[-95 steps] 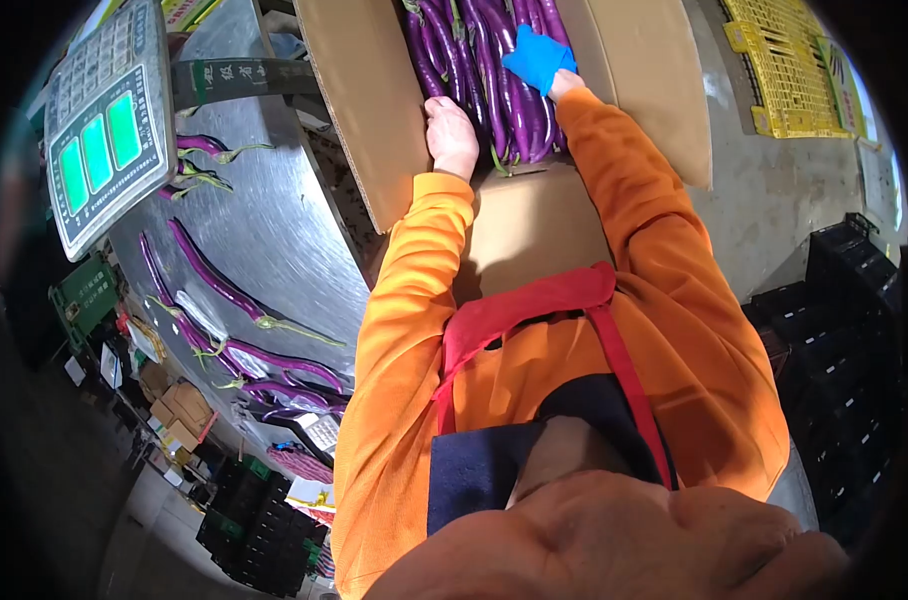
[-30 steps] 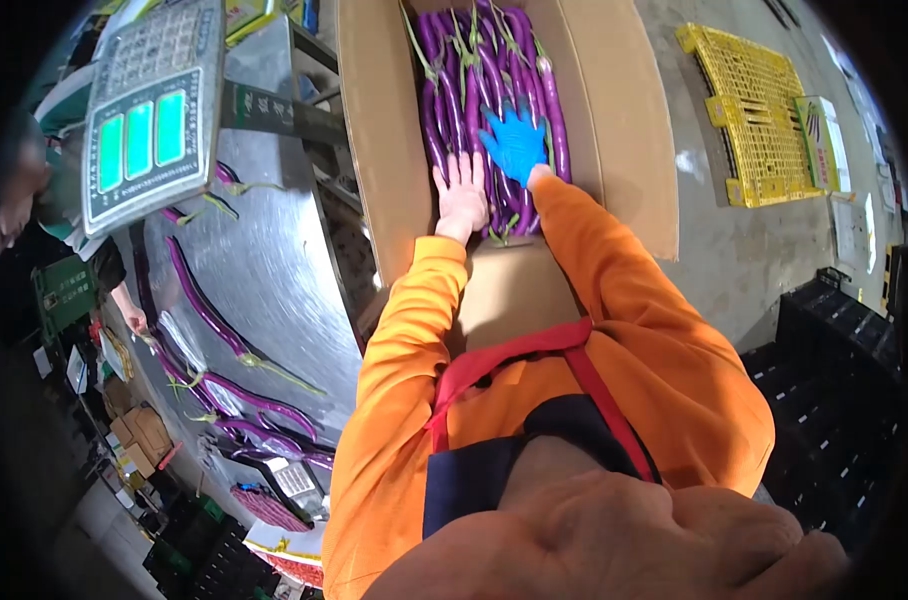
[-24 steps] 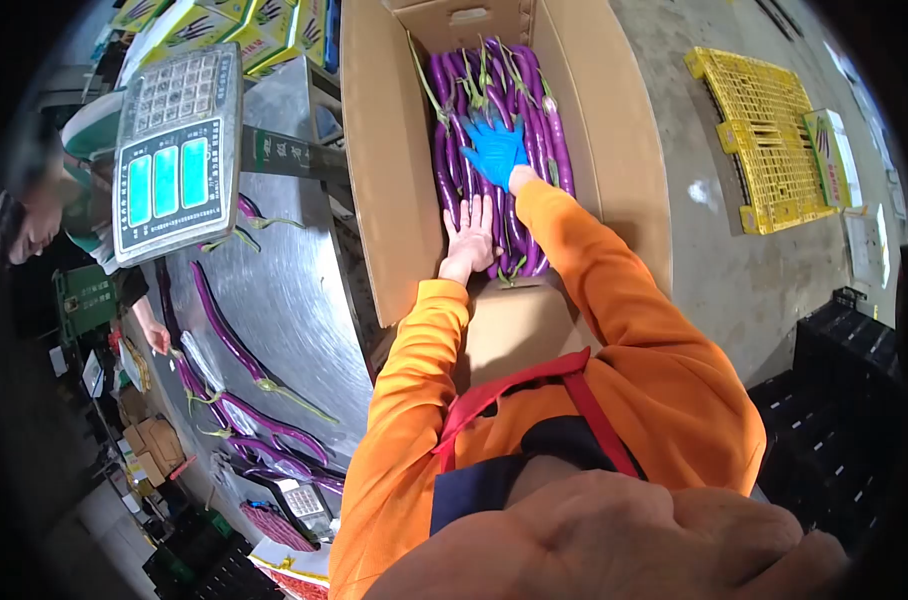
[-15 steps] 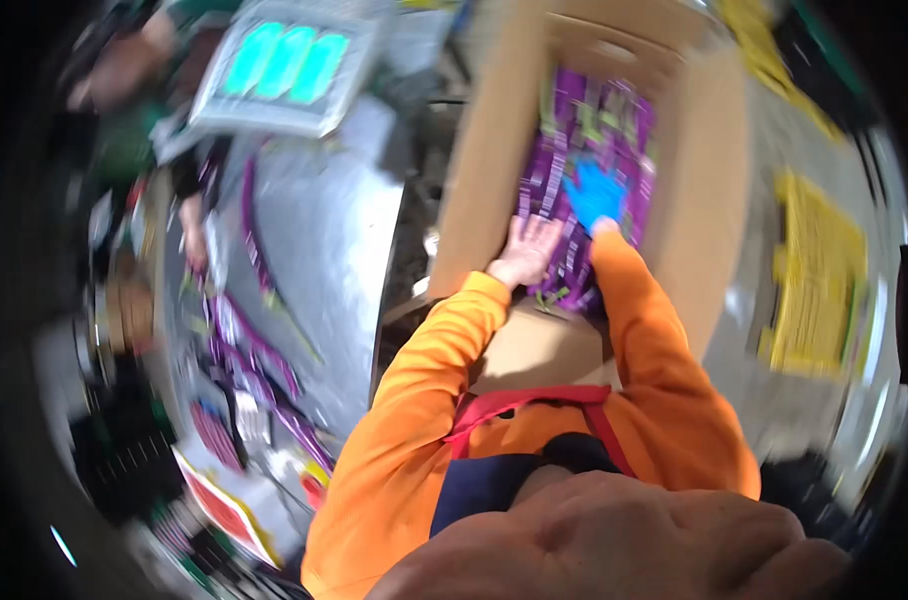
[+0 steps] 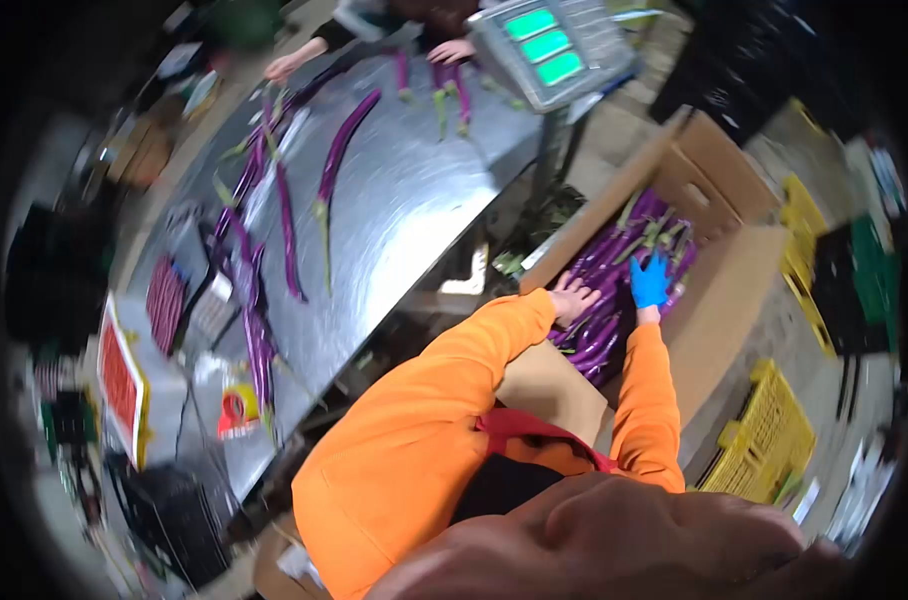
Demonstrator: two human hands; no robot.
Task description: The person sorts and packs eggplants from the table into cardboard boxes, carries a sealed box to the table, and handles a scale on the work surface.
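A cardboard box with raised flaps holds many long purple eggplants with green stems, packed lengthwise. My left hand, bare, lies on the eggplants by the box's left side, its fingers spread. To its right, my right hand in a blue glove rests on the same layer, fingers apart. Neither hand is closed around an eggplant. The palms hide the eggplants directly under them.
Left of the box stands a metal table with loose eggplants and a tape dispenser. A scale display rises at its far corner. Another person's hands work there. A yellow crate lies at right.
My view has turned, so the box now sits slanted and more of the table shows. Both hands remain on the eggplants. The other person's hands appear farther up in the view.
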